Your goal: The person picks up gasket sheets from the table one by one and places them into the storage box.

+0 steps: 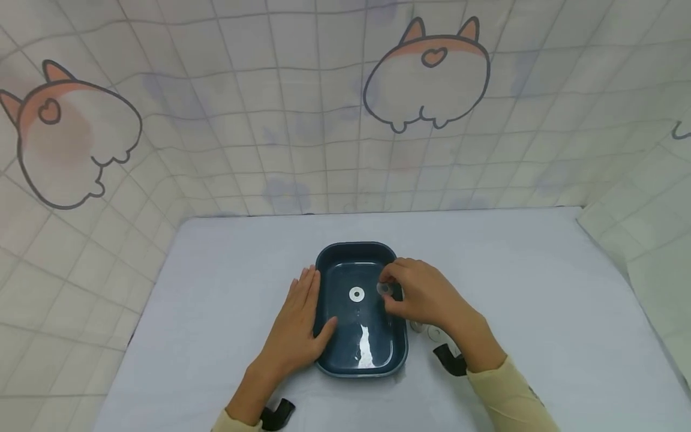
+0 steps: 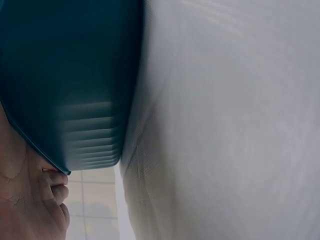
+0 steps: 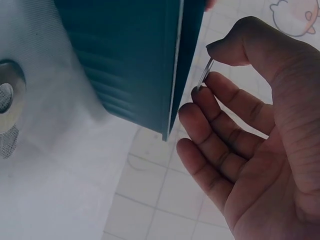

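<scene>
We see the white cloth-covered counter (image 1: 232, 270) reach well beyond both sides of the glossy dark-blue rectangular tray (image 1: 345, 351) at lower centre. One flat white ring (image 1: 352, 294) lies mid-tray; two small round pieces (image 1: 417, 327) sit just right of the rim. Our left hand (image 1: 296, 336), fingers straight, touches the left rim; our right hand (image 1: 423, 294) pinches one thin grey disc (image 1: 384, 289) over the tray's right side.
</scene>
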`<state>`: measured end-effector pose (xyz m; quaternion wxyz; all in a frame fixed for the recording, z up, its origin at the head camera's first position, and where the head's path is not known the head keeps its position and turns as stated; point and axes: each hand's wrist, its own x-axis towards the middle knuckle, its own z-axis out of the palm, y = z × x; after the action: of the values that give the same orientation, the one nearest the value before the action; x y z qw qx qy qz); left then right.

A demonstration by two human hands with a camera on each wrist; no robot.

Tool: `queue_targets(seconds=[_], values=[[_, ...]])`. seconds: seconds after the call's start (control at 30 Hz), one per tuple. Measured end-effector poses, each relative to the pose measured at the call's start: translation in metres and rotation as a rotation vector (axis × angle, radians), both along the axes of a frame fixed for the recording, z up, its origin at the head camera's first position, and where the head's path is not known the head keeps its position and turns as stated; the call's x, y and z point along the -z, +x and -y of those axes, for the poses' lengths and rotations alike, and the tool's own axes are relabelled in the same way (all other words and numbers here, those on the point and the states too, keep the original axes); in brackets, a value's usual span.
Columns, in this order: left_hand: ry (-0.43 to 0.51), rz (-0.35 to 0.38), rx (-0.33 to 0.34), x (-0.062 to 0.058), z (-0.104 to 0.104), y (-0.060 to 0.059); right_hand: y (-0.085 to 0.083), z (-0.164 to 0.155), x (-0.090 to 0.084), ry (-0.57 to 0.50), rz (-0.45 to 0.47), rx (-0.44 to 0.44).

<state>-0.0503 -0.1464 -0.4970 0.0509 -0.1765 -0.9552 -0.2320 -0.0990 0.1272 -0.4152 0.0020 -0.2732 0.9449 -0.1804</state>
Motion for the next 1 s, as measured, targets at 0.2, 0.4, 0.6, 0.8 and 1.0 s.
queue_targets(seconds=[0.2,0.4,0.6,0.8,1.0], values=[[0.013,0.022,-0.007,0.001,-0.004,-0.001,-0.002,-0.001,-0.001,0.013,-0.014,-0.017],[-0.008,0.011,-0.006,0.003,0.0,-0.001,0.001,0.004,0.0,0.025,0.001,-0.013],[-0.024,0.011,-0.017,0.002,0.004,0.003,0.006,0.009,0.006,0.032,0.02,-0.021],[-0.031,-0.005,-0.007,0.001,0.005,0.004,0.01,0.011,0.008,0.033,0.011,-0.014],[-0.013,-0.007,-0.003,0.002,-0.001,0.001,0.008,0.009,0.001,0.048,-0.076,-0.028]])
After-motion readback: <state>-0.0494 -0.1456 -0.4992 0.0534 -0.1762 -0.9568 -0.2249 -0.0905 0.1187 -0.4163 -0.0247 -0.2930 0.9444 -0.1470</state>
